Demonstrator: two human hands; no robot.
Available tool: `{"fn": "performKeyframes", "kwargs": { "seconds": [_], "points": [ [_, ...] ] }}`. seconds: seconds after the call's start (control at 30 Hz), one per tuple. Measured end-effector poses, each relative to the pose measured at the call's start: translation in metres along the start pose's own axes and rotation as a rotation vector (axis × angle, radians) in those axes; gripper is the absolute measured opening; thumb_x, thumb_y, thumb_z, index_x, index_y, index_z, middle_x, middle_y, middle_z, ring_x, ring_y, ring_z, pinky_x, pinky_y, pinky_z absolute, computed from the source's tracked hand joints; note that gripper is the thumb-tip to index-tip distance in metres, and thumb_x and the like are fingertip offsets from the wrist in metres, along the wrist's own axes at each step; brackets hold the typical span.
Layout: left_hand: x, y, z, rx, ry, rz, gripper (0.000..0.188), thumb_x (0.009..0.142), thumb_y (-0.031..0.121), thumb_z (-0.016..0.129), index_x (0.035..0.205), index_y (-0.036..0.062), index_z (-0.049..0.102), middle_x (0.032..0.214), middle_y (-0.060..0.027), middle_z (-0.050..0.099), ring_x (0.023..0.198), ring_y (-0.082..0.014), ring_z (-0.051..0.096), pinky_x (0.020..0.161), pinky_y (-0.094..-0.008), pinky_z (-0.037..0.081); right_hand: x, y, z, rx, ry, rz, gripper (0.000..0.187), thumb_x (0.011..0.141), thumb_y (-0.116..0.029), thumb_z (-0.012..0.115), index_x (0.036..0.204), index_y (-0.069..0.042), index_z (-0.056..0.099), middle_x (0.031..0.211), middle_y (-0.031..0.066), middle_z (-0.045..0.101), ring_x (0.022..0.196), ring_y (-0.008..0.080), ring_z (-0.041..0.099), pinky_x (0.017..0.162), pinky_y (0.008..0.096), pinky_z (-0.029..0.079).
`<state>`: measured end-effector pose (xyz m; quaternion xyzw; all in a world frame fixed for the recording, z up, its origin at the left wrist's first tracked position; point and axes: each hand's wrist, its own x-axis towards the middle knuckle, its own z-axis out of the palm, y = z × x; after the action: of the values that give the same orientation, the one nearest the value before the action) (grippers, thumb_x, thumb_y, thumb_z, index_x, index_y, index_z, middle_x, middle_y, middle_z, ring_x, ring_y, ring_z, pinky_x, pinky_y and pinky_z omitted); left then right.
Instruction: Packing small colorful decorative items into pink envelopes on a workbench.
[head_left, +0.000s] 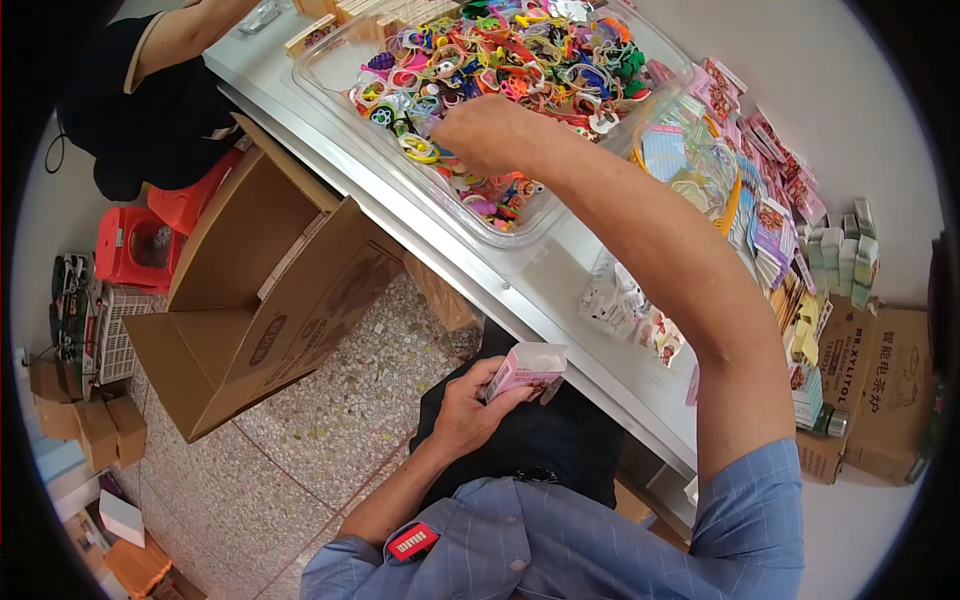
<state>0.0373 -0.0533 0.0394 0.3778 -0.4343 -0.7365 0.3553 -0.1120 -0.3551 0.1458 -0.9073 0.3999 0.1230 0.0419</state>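
My left hand [470, 408], near the table's front edge, is closed around a small pink and white carton [526, 372]. The carton is held tilted over my lap. My right arm stretches across the table, and my right hand [487, 137] is down in a clear plastic bin [500, 238]. Its fingers are curled among a heap of small colourful trinkets [480, 70] with elastic bands; what they grip is hidden. Beneath my right forearm lies a clear bag of small white pieces [612, 305].
An orange-rimmed basket [735, 200] of clear packets stands right of the bin, beside stacked pink cartons [785, 170]. An open cardboard box [270, 300] leans against the table's left side. Red stools [140, 245] and another person's arm [190, 40] are at the far left.
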Motion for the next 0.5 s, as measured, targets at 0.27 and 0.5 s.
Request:
{"fn": "performKeyframes", "kwargs": {
  "seconds": [0.27, 0.5],
  "points": [
    [0.007, 0.003, -0.005, -0.041, 0.009, 0.011, 0.040, 0.095, 0.009, 0.073, 0.130, -0.0018, 0.059, 0.110, -0.0093, 0.073, 0.097, -0.0101, 0.067, 0.085, -0.0253, 0.054, -0.020, 0.029, -0.003, 0.387, 0.250, -0.012, 0.024, 0.096, -0.017, 0.055, 0.108, -0.002, 0.068, 0.087, 0.0184, 0.070, 0.081, 0.0363, 0.068, 0.073, 0.0457, 0.052],
    [-0.001, -0.001, -0.008, -0.067, 0.043, 0.006, 0.041, 0.095, 0.007, 0.073, 0.131, -0.0030, 0.057, 0.112, -0.0108, 0.072, 0.100, -0.0123, 0.069, 0.087, -0.0254, 0.055, -0.069, 0.050, -0.014, 0.693, 0.326, 0.061, 0.026, 0.100, -0.023, 0.057, 0.110, 0.000, 0.064, 0.085, 0.0066, 0.061, 0.081, 0.0157, 0.057, 0.073, 0.0327, 0.046]
  ]
}}
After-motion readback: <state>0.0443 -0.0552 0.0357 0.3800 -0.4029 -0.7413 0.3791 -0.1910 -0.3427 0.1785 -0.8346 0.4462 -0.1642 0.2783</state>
